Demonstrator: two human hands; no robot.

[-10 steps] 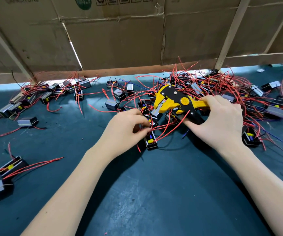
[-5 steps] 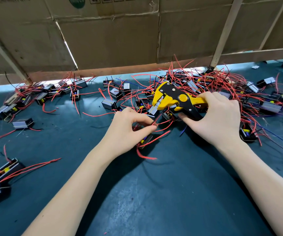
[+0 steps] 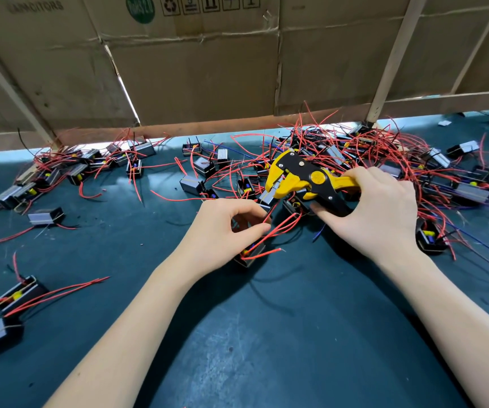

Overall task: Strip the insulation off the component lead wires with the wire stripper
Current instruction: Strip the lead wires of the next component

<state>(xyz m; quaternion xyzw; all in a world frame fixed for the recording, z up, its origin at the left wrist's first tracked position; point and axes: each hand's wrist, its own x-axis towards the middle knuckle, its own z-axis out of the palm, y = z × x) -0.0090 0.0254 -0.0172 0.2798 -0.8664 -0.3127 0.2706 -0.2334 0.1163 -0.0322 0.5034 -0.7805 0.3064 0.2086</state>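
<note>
L hand [image 3: 222,228] pinched red lead wires [image 3: 278,228] btwn thumb & curled fingers, w/ the component [image 3: 250,256] just under its palm on the mat [image 3: 266,334]; R hand [image 3: 378,213] was wrapped tight round the handles of the yellow/black wire stripper [image 3: 299,178], head just beyond the L fingertips. Cardboard [image 3: 196,69] behind read "RoHS2.0" & a "5" stack mark. Vs 0.5 s ago, wires sat higher in the pinch, closer to the stripper.
</note>
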